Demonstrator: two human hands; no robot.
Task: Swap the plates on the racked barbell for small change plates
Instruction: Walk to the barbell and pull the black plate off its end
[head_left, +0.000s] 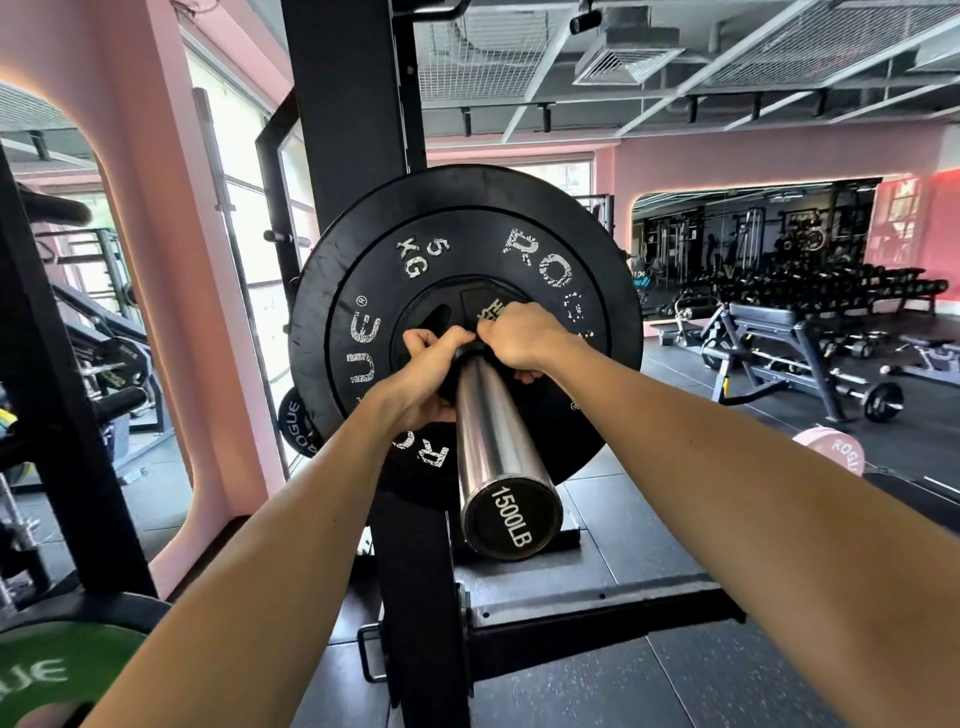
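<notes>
Now both hands (470, 358) gripping small plate (470, 317)

The black plate (363, 291) on the racked bar reads "ROGUE" in worn white letters (twice around its face, one partly covered by the arms), plus "5 KG". The bar's end cap (511, 517) says "1500LB". "ROGUE" also shows on a small black plate (295, 422) behind, a green plate (47, 670) at lower left, and a pink plate (831, 454) at right.
</notes>
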